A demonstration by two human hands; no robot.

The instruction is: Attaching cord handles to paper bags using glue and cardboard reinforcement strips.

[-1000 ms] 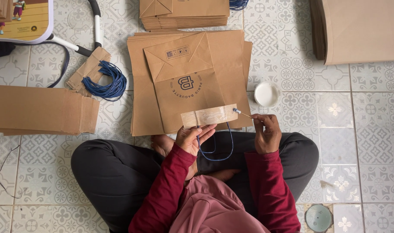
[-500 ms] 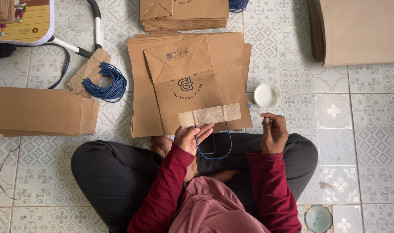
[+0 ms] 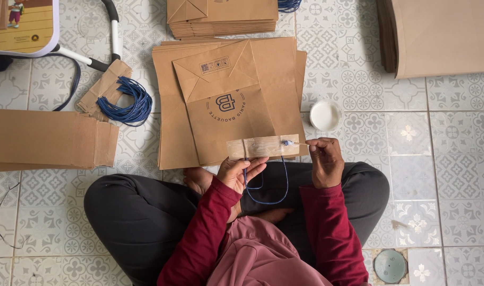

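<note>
The person sits cross-legged on the tiled floor [image 3: 454,159], holding a narrow cardboard strip [image 3: 262,146] level above the lap, just over the near edge of a flat stack of brown paper bags [image 3: 226,100]. The left hand [image 3: 241,172] has its grip closed on the strip's underside and on the blue cord [image 3: 267,195] that hangs in a loop below it. The right hand [image 3: 324,161] pinches something thin at the strip's right end, probably the cord's tip, though it is too small to be sure. One end of the cord looks threaded and the other seems partly through. More blue cords [image 3: 126,100] lie bundled to the left, beside further folded bags [image 3: 46,139], so plenty remain. A small white dish [image 3: 326,115] sits near the right hand; its contents can't be made out
</note>
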